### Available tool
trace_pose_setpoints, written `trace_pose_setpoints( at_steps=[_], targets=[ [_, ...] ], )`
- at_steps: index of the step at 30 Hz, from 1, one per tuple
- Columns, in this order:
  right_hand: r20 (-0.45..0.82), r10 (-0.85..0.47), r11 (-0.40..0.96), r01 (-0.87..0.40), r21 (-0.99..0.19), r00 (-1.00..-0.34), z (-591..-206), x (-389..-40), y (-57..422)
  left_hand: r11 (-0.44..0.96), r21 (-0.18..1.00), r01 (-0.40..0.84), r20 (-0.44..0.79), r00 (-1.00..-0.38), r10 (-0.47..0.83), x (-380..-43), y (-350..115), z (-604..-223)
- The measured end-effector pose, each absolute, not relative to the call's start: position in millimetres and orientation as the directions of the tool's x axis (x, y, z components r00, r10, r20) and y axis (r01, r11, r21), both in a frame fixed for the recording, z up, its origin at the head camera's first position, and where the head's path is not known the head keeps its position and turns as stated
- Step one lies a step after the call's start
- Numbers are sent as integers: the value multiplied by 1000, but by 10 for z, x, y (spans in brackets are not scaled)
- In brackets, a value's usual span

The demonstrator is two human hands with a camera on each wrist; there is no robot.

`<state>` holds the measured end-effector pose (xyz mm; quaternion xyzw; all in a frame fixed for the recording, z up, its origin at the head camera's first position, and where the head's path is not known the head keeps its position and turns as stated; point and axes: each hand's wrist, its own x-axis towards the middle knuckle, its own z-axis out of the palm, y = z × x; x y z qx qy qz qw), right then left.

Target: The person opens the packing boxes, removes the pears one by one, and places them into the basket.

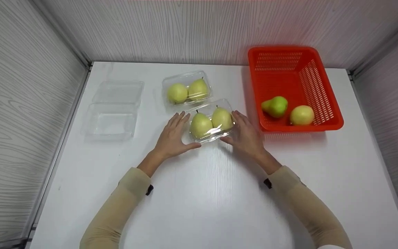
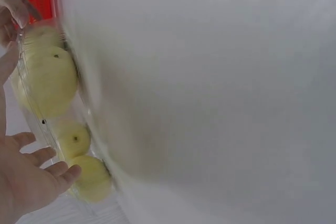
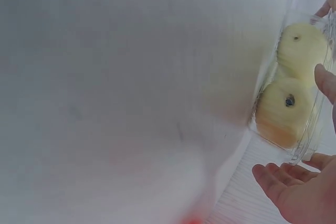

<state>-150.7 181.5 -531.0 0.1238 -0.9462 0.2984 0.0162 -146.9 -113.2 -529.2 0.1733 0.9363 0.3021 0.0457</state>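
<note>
A closed clear plastic clamshell box [image 1: 208,137] with two yellow-green pears [image 1: 201,125] inside sits between the hands, at a slant. My left hand [image 1: 173,141] is at its left end, fingers spread and thumb pointing along the front side. In the left wrist view, the fingers [image 2: 39,156] are extended beside the box. My right hand [image 1: 249,140] is at the right end, fingertips close to the box's edge and thumb near its front corner. The right wrist view shows those fingers [image 3: 286,179] loosely extended beside the box wall.
Directly behind stands another clear box [image 1: 187,76] with two pears. An opened clear clamshell [image 1: 114,110] with nothing in it lies at the left. On the right, a red plastic basket [image 1: 295,128] holds a green pear [image 1: 277,106] and a paler yellow-green fruit [image 1: 302,115].
</note>
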Motion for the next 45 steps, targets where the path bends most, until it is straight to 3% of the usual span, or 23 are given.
trace_pose_setpoints(
  at_steps=[11, 21, 24, 31, 38, 45],
  targets=[
    [161, -184, 762, -244, -599, -970, -5328, -1345, 1725, 732, 573, 367, 3, -895, 447, -1616, -1306, -5232],
    [162, -157, 737, -225, -638, -974, -5354, -1269, 1693, 712, 619, 331, -70, -880, 470, -1677, -1398, -5199],
    [149, -133, 659, -199, -725, -980, -5335, -1279, 1715, 695, 660, 284, -79, -895, 440, -1648, -1392, -5203],
    [11, -30, 339, -21, -940, -999, -5277, -1378, 1780, 559, 821, 115, -85, -944, 319, -1554, -1350, -5204],
    [-102, 27, 157, 105, -982, -994, -5283, -1502, 1844, 336, 938, -89, -171, -960, 223, -1511, -1314, -5205],
    [-227, 33, 52, 228, -972, -973, -5283, -1526, 1819, 105, 953, -285, -299, -938, 174, -1525, -1287, -5234]
  ],
)
